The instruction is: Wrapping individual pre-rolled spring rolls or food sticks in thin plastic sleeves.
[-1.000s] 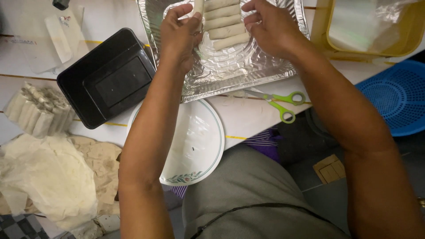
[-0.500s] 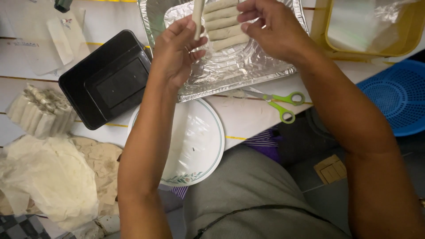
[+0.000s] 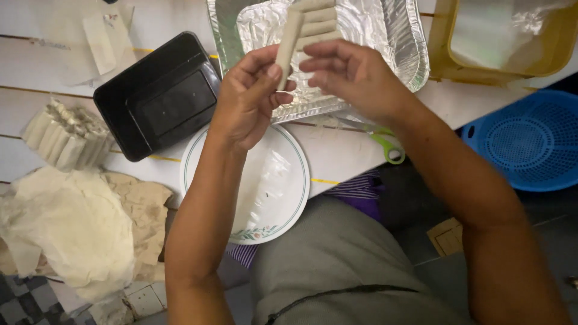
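My left hand grips the lower end of a pale rolled wrapper, held upright above the near edge of a foil tray. My right hand hovers just to its right, fingers curled toward the roll's lower end, touching or nearly touching it. Several more pale rolls lie side by side in the tray. A white plate with a floral rim sits below my left wrist at the table edge.
A black rectangular container lies left of the tray. A bundle of rolls and crumpled pale sheets sit at the left. Green-handled scissors lie under my right wrist. A yellow tub and blue basket are at right.
Both hands pulled back from the tray toward me, and my left hand lifted one roll out and holds it upright.
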